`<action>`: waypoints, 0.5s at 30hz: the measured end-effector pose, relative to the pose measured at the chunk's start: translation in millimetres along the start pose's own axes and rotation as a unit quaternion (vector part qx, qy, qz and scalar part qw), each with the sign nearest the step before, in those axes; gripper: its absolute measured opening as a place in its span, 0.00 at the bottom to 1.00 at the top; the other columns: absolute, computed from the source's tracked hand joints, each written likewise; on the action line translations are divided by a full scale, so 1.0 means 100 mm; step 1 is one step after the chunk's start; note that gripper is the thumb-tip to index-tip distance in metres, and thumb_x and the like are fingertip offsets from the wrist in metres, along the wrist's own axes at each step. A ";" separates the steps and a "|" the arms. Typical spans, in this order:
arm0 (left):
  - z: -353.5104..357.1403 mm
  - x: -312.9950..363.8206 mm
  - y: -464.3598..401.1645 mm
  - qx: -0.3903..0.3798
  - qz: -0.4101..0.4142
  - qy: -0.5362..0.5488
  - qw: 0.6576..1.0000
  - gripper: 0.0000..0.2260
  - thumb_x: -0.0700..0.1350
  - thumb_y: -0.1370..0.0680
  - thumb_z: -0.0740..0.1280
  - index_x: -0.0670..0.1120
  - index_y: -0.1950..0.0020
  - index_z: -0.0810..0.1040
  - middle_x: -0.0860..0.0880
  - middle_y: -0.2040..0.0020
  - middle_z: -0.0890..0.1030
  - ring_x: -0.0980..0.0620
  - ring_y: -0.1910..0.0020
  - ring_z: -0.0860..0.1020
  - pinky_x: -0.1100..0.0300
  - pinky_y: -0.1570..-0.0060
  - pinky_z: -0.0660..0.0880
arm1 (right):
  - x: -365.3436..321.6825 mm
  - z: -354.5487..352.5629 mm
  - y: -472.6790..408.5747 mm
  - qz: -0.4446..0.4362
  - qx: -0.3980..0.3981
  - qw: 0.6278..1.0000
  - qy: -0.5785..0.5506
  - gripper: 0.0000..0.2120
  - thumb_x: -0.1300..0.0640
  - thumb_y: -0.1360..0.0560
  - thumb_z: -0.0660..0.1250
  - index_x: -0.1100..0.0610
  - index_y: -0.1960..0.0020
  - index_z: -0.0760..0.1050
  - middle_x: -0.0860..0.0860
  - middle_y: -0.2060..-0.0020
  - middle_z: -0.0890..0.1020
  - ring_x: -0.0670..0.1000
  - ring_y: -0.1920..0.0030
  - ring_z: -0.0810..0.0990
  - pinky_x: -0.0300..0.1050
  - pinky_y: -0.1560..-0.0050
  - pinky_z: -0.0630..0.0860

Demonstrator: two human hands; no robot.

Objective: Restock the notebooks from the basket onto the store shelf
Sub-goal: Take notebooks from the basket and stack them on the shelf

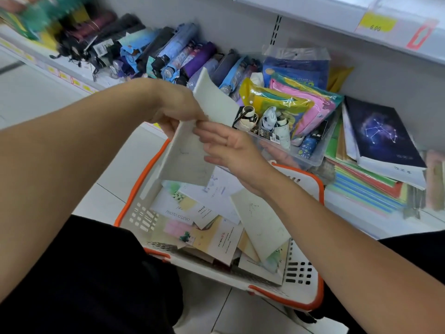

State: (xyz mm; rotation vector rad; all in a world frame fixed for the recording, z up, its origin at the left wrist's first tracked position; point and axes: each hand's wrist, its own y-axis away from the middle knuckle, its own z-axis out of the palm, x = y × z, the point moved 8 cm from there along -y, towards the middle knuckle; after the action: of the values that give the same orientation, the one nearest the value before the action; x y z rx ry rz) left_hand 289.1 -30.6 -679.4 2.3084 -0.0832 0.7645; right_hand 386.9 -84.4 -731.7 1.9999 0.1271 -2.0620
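Both forearms were observed bare, with no sleeves, watch, bracelets or rings seen on the left hand point(173, 112) or right hand point(231, 150). Black legwear point(84, 273) was noted over both knees.

Two bare forearms reaching in from the lower corners and meeting at frame centre, left hand point(173, 112) curling its fingers in a pinch, right hand point(231, 150) spreading open, fingertips touching the left.
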 end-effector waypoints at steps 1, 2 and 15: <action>-0.06 -0.06 -0.06 0.031 -0.010 0.002 0.999 0.13 0.46 0.18 0.63 0.38 0.40 0.77 0.42 0.48 0.84 0.42 0.49 0.83 0.47 0.49 0.81 | 0.08 -0.05 -0.02 0.004 0.003 1.000 0.007 0.18 0.66 0.21 0.64 0.54 0.34 0.76 0.48 0.40 0.81 0.48 0.37 0.78 0.48 0.40 0.78; -0.11 -0.11 -0.08 0.061 -0.015 -0.009 0.998 0.13 0.45 0.18 0.63 0.36 0.39 0.75 0.41 0.46 0.82 0.42 0.49 0.82 0.46 0.48 0.80 | 0.20 -0.13 -0.03 0.010 0.026 0.999 0.018 0.13 0.64 0.22 0.67 0.55 0.39 0.79 0.48 0.44 0.83 0.49 0.41 0.81 0.48 0.44 0.80; -0.36 -0.11 0.02 0.134 -0.017 -0.078 0.988 0.17 0.45 0.19 0.63 0.39 0.32 0.69 0.47 0.59 0.79 0.45 0.63 0.82 0.53 0.62 0.80 | 2.03 -0.87 0.48 0.283 0.002 0.808 0.517 0.23 0.50 0.30 0.75 0.58 0.39 0.72 0.54 0.43 0.77 0.55 0.44 0.77 0.44 0.56 0.72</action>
State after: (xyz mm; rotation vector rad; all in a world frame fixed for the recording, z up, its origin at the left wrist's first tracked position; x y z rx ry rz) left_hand 261.9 -11.2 -663.0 2.6169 -0.0112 0.6065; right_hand 480.5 -135.3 -931.3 2.5076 -0.2466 -0.4824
